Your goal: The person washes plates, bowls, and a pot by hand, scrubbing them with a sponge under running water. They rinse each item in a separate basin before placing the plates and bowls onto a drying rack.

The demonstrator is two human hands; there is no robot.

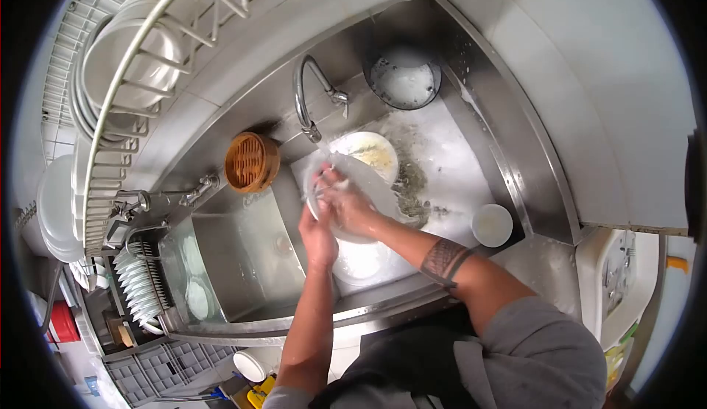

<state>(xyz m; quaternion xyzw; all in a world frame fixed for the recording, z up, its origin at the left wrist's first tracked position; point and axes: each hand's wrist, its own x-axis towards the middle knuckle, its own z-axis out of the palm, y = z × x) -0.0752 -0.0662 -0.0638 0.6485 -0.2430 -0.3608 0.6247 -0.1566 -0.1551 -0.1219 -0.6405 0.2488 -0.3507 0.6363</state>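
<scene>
Gripping a white plate (370, 182) over a food-flecked steel sink (462, 155).

You wear a grey short-sleeved shirt (541, 346) under a black apron (412, 361), both just outside the front rim of the sink (243, 328). A dark patterned band tattoo (444, 260) rings your right forearm above that rim. Your left hand (318, 236) and right hand (350, 206) are bare.

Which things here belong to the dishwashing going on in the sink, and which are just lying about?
In use:
left hand and right hand
white plate between them
faucet above it

Lying about:
bamboo steamer on the sink ledge
small white bowl
round pot in the far corner
racked plates
</scene>
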